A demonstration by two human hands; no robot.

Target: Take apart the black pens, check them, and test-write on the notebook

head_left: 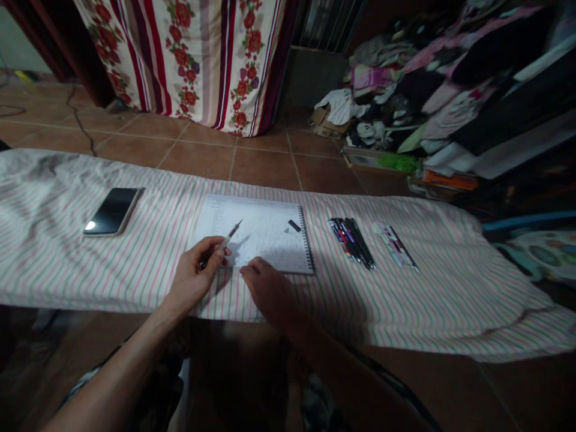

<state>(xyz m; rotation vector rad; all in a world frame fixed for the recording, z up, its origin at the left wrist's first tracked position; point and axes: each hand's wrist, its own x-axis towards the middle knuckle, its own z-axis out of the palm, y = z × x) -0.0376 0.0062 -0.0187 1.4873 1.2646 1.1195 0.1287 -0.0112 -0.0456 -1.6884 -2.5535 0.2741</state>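
Observation:
My left hand (201, 261) is closed around a slim pen (231, 234) with a pale barrel, its thin dark tip pointing up and right above the page. Below it lies an open spiral notebook (270, 252) with white paper, its wire coil on the right side. My right hand (265, 286) is at the notebook's near edge, fingers curled together; whether anything is in them is hidden. On the page near the coil rest a small dark rectangular piece (294, 225) and a tiny bit beside it, too small to name.
A striped cloth (427, 300) covers the long low surface. A phone (113, 211) lies at the left. Right of the notebook are a bundle of pens (353, 243) and a smaller group of pens (396, 246). Beyond are a floral curtain (207, 66) and piled clothes (432, 78).

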